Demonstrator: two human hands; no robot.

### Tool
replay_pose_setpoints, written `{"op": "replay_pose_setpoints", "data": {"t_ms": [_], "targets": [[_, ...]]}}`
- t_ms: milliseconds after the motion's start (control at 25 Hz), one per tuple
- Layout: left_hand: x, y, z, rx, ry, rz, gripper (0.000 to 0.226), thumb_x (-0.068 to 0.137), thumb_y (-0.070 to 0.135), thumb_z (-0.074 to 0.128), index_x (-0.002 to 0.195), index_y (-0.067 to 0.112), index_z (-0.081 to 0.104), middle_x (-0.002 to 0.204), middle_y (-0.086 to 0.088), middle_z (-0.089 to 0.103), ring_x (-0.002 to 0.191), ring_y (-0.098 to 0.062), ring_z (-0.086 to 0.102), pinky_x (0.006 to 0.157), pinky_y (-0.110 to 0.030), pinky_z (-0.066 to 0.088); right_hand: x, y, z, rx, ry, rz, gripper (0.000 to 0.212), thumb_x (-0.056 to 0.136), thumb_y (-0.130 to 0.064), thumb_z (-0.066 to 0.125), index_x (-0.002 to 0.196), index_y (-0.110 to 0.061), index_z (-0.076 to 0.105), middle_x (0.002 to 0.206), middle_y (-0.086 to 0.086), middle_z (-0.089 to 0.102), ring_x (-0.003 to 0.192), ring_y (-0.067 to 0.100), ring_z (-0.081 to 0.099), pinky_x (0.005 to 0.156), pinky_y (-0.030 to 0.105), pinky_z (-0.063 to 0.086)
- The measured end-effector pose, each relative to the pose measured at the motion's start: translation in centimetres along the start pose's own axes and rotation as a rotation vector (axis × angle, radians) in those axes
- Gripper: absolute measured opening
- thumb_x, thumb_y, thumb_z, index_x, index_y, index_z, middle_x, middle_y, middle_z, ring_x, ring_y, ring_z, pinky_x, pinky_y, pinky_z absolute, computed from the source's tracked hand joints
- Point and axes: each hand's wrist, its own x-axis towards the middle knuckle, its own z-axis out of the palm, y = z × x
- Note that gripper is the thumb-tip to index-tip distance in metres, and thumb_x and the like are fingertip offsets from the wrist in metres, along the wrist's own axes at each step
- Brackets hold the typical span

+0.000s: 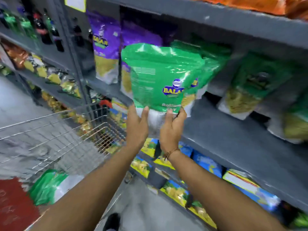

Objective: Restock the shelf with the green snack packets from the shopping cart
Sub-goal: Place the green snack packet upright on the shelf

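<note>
Both my hands hold up a green snack packet (160, 75) by its bottom edge, in front of the grey shelf (221, 130). My left hand (137, 124) grips the lower left corner, and my right hand (172, 129) pinches the lower right edge. The packet stands upright and overlaps another green packet (211, 64) standing on the shelf behind it. More green packets (256, 84) stand further right on the same shelf. One green packet (48, 185) lies in the wire shopping cart (55, 130) at the lower left.
Purple packets (105, 45) stand on the shelf left of the green ones. Yellow and blue packets (206, 164) fill the shelf below. Dark bottles (43, 29) and yellow snack bags (55, 77) line the shelves at the far left. Orange bags (260, 5) sit on top.
</note>
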Motion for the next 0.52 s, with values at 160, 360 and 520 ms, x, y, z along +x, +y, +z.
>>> {"op": "replay_pose_setpoints", "data": {"t_ms": [160, 360, 520], "targets": [[-3.5, 3.6, 8.8, -0.025, -0.215, 0.131, 0.033, 0.088, 0.028, 0.051, 0.115, 0.009, 0.047, 0.102, -0.015, 0.062, 0.096, -0.03, 0.057, 0.085, -0.039, 0.044, 2.4, -1.0, -9.7, 0.023, 0.295, -0.089, 0.052, 0.088, -0.031, 0.035, 0.132, -0.004, 0.033, 0.116, 0.005, 0.047, 0.101, 0.009, 0.045, 0.088, 0.012, 0.037], [-2.7, 6.0, 17.2, 0.093, -0.566, 0.042, 0.007, 0.09, 0.009, 0.05, 0.085, 0.007, 0.046, 0.067, -0.008, 0.046, 0.054, 0.0, 0.052, 0.049, -0.01, 0.041, 7.2, 0.5, -16.9, -0.147, 0.476, -0.057, 0.053, 0.084, -0.034, 0.041, 0.124, 0.0, 0.038, 0.112, 0.013, 0.046, 0.105, 0.031, 0.049, 0.093, 0.037, 0.037], [-3.0, 4.6, 20.6, 0.196, -0.695, 0.002, 0.015, 0.091, 0.008, 0.046, 0.082, 0.012, 0.035, 0.069, -0.008, 0.045, 0.062, -0.012, 0.057, 0.051, -0.019, 0.035, 8.4, 3.4, -19.1, -0.51, 0.761, 0.111, 0.037, 0.081, -0.017, 0.055, 0.114, 0.001, 0.056, 0.096, 0.037, 0.057, 0.092, 0.05, 0.056, 0.079, 0.04, 0.045]]}}
